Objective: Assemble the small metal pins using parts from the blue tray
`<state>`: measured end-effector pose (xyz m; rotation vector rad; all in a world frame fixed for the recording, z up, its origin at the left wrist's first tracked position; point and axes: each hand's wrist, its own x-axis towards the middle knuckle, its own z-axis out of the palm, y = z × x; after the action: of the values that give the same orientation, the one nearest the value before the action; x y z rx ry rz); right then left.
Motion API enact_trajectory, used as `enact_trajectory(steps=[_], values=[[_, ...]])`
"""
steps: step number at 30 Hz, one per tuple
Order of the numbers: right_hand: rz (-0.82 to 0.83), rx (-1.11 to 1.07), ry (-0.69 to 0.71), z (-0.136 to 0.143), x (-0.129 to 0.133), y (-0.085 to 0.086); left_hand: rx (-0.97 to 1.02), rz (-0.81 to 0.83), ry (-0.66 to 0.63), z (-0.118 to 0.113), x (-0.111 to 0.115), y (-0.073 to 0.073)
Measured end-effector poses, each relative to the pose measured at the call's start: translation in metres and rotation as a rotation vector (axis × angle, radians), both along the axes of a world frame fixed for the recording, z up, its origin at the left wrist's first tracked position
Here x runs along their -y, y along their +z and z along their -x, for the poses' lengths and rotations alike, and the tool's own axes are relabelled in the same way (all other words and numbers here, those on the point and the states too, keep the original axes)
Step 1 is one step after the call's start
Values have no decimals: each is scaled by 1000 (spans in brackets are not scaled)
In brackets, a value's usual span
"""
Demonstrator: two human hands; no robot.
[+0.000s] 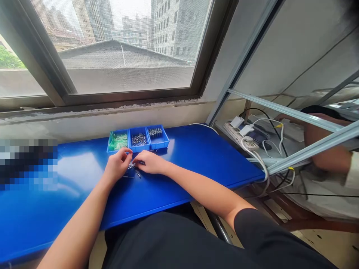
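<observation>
Both hands work close together over the blue table, just in front of three joined blue bins. My left hand (118, 163) is closed, thumb and fingers pinched together; what lies in the pinch is too small to make out. My right hand (150, 162) is closed too, its fingertips down among a few slim metal pieces (138, 173) on the table, and its grip is partly hidden. The left bin (109, 146) holds green plastic and clear small parts. Slim metal pieces (139, 139) fill the middle bin. Round metal parts (155, 131) stand in rows in the right bin.
The blue table (196, 160) runs under a window (129, 91). A metal frame (283, 110) rises at its right end. Behind that, white cables and chargers (246, 129) lie on a shelf. Another person's arm (322, 145) shows at far right.
</observation>
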<state>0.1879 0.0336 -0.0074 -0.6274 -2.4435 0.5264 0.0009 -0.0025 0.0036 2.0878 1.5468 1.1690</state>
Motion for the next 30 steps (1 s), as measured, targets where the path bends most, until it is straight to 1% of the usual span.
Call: enact_trajectory(steps=[7, 14, 19, 26, 30], values=[[-18, 35, -43, 0, 0, -2, -4, -3, 1, 0, 1, 0], [28, 57, -90, -2, 3, 3, -10, 1, -3, 1, -1, -1], [27, 74, -109, -3, 4, 6, -11, 8, -4, 1, -1, -1], [17, 75, -123, -2, 5, 4, -18, 7, -16, 0, 0, 1], [36, 24, -133, -2, 4, 2, -9, 6, -22, 0, 0, 1]])
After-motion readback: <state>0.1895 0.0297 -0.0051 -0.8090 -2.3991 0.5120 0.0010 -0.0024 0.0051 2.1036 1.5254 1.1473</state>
